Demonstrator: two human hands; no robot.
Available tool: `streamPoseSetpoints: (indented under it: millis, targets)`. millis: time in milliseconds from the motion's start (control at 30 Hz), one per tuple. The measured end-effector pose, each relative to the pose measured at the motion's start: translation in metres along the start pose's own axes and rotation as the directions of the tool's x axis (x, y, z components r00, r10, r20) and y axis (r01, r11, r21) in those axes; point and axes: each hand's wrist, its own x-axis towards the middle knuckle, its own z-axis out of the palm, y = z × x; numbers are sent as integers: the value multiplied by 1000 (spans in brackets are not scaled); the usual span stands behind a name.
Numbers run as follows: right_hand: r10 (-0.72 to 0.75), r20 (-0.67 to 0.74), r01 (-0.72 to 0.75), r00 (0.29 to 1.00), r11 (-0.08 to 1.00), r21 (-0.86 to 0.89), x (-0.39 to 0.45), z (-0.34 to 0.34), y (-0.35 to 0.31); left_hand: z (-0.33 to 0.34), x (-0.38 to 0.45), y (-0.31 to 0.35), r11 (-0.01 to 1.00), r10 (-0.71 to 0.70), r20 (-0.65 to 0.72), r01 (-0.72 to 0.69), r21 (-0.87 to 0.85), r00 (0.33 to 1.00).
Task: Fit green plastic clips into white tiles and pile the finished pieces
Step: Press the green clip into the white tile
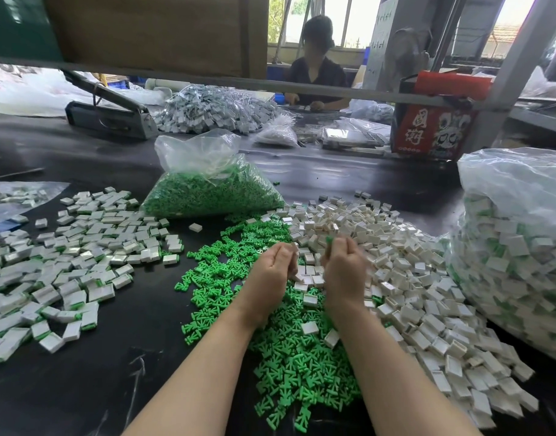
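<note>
At frame centre, the right hand pinches a small green plastic clip while the left hand curls, contents unclear; the clip should be squared to a white rectangular plastic tile before pressing.

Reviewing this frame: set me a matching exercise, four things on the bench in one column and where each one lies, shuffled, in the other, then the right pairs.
Things
1. Loose green clips
2. Empty white tiles
3. Finished pieces
4. Clear bag of green clips

Places
A. Spread out on the left side of the black table
B. Behind the two hands, mid-table
C. Heaped to the right of the right hand
D. Under and around the forearms, near the left hand

Pairs: 1-D, 2-C, 3-A, 4-B
</note>
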Motion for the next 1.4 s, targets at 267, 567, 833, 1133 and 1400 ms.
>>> streamPoseSetpoints:
  millis: [267, 567, 833, 1133, 1400]
  targets:
    - [-131, 183, 161, 974, 974, -159, -7, 13, 8, 0, 3, -3, 999, 42, 29, -42, 9, 999]
    - [-208, 226, 258, 952, 941, -221, -8, 10, 9, 0, 3, -3, 999, 32, -3, -32, 3, 999]
    - [-179, 372, 334, 911, 850, -407, -6, 6, 6, -6, 7, -7, 978, 84, 3, -83, 191, 996]
    - [-182, 506, 490, 843, 648, -584, -8, 1, 2, -11, 8, -9, 878, 144, 72, -160, 452, 987]
    - [-157, 545, 549, 823, 465, -694, -7, -1, 1, -12, 9, -9, 826, 101, 121, -151, 542, 987]
